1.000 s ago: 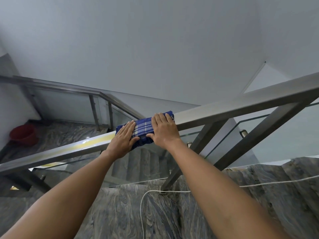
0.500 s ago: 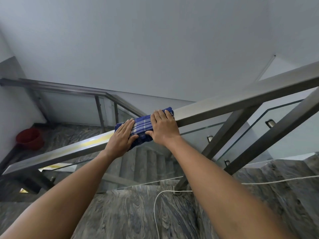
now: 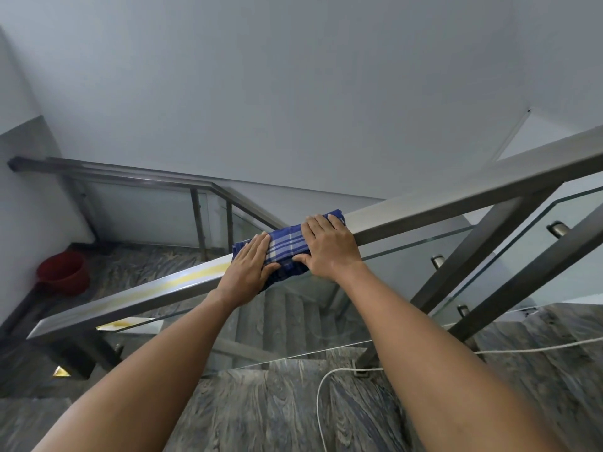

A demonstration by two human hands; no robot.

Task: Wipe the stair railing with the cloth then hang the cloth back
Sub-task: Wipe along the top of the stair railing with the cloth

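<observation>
Both left hand [image 3: 248,267] and right hand [image 3: 328,251] press the cloth [image 3: 285,244] onto the railing [image 3: 456,200], straight fingers [image 3: 318,226] together atop it.

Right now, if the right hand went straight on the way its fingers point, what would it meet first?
The right hand presses the cloth; past the railing the way looks free until the white wall, depth unclear.

blue-and-white plaid cloth [image 3: 287,247], grey steel railing [image 3: 440,203], red bucket [image 3: 63,272]

Pale walls [image 3: 293,93]; grey veined stone steps [image 3: 277,402]; red bucket [image 3: 63,272], perhaps plastic, below.
</observation>
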